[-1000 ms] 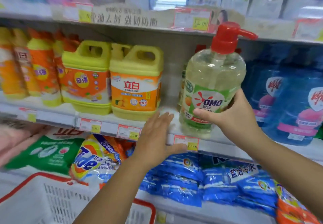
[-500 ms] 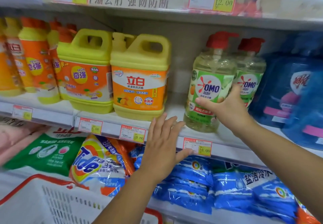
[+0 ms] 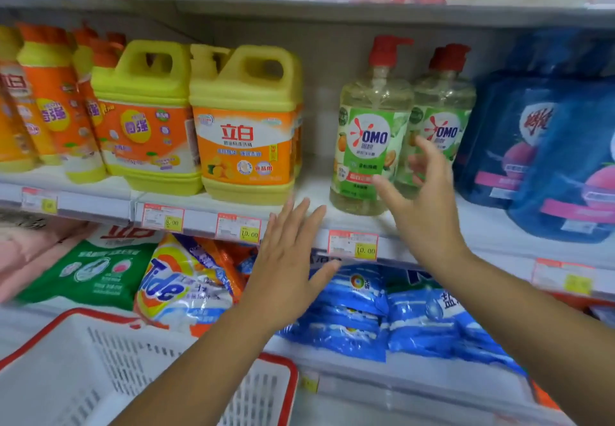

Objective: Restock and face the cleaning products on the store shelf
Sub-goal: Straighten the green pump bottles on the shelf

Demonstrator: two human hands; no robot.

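A clear OMO pump bottle (image 3: 367, 132) with a red pump and green label stands upright on the middle shelf (image 3: 316, 192), label facing out. A second OMO bottle (image 3: 441, 116) stands just right of it and slightly behind. My right hand (image 3: 422, 199) is spread with straight fingers in front of both bottles and holds nothing. My left hand (image 3: 286, 269) hovers flat, fingers straight, in front of the shelf's front edge, below the gap between a yellow jug (image 3: 244, 126) and the OMO bottles.
Yellow and orange detergent jugs (image 3: 143, 116) and bottles (image 3: 46, 99) fill the shelf's left. Blue refill packs (image 3: 549, 146) stand at the right. Below lie a Tide bag (image 3: 179, 279), a green bag (image 3: 90, 266) and blue bags (image 3: 372, 312). A white basket (image 3: 100, 369) with red rim sits at bottom left.
My right hand set the OMO bottle down on the shelf beside the other one, then let go and drew back open. My left hand stayed flat near the shelf edge.
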